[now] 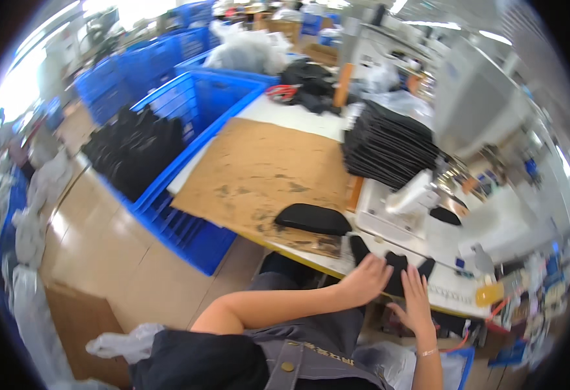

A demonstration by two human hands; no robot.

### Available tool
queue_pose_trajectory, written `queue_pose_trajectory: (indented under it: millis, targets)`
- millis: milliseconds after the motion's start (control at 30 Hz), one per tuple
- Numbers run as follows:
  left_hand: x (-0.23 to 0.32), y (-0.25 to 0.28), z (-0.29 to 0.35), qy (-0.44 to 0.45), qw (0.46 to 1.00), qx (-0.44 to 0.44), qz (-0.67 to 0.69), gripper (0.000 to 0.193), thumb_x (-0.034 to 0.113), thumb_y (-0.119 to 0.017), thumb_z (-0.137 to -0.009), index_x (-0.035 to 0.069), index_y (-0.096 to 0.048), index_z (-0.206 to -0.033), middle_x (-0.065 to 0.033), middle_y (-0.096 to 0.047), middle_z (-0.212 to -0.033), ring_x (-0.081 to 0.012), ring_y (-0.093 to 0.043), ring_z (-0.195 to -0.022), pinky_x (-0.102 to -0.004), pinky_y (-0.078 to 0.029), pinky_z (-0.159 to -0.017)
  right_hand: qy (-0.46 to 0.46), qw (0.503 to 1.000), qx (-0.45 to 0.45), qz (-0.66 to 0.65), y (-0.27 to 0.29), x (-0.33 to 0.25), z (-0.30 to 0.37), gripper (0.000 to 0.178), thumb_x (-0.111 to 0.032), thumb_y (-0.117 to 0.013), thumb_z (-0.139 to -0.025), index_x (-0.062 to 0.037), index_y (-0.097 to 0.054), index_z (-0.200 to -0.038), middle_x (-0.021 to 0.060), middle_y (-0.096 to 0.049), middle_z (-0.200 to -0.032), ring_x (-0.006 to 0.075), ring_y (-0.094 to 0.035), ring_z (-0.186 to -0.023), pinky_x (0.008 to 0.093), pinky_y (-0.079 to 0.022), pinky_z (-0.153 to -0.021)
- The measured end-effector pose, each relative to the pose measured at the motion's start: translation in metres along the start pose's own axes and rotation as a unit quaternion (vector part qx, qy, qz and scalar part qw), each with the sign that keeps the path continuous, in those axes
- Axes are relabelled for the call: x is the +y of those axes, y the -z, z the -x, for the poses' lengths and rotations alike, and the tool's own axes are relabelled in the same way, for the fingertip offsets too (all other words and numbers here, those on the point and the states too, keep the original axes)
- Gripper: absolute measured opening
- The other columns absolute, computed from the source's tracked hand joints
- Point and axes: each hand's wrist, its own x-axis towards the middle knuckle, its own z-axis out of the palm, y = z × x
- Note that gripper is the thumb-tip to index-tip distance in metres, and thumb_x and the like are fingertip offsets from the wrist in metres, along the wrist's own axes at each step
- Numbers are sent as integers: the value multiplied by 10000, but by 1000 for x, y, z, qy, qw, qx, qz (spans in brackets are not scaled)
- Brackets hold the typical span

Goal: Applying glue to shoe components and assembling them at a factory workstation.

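Note:
A black fabric piece with several narrow projecting parts lies at the table's near edge, in front of a white sewing machine. My left hand has its fingers curled onto the left part of the fabric, pinching it. On the right part rests my right hand, its fingers stretched out and the thumb apart. To the left of my hands, a curved black padded piece lies on a stained brown cardboard sheet. Behind the machine's left side rises a tall stack of flat black pieces.
Left of the table stands a blue crate, with a heap of black pieces beside it. Dark material and a red item lie at the table's far end. A yellow bottle is at the right. More blue crates stand behind.

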Motion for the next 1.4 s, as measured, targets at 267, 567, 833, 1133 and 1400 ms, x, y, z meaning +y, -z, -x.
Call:
queue_pose_trajectory:
  millis: [267, 567, 833, 1133, 1400]
  targets:
    - [-28, 127, -7, -4, 959, 112, 258, 898, 552, -612, -803, 36, -282, -1460, -245, -247, -1504, -388, -248, -1394, -567, -169, -1112, 68, 961, 182, 197, 67, -31, 6, 651, 76, -462, -718, 37, -406, -1365, 225, -493, -1360, 360, -470, -1288, 589, -270, -1096]
    - [-135, 192, 21, 221, 883, -11, 413, 834, 408, -752, -784, -31, -389, -1392, -227, -584, -1227, -317, -611, -1071, -383, -458, -952, 219, 935, 225, 168, 105, -106, -97, 371, -109, -543, -843, -1, -587, -1195, 139, -583, -1284, 287, -535, -1228, 492, -360, -1058]
    - [-219, 207, -40, 299, 810, 5, 505, 292, 306, -617, -924, 28, -635, -1011, 31, -615, -811, -50, -541, -754, -226, -443, -695, 212, 877, 368, 226, 134, -120, -180, 618, -112, -577, -834, -83, -352, -1408, 119, -425, -1453, 293, -416, -1333, 534, -283, -1075]
    - [-342, 194, -231, 183, 873, 2, 453, 319, 284, -535, -966, 29, -650, -1117, -48, -680, -985, -121, -618, -853, -269, -485, -781, 94, 958, 227, -146, -8, -73, -113, 483, -104, -648, -815, -13, -512, -1270, 163, -513, -1342, 341, -485, -1245, 445, -376, -1034]
    - [-327, 108, -311, 180, 925, -129, 309, 371, 335, -574, -919, 52, -672, -1138, -102, -663, -1097, -213, -587, -1015, -364, -436, -915, 12, 956, 259, -137, -33, -57, -97, 404, -25, -615, -786, 12, -544, -1182, 172, -580, -1241, 360, -544, -1158, 423, -426, -991]
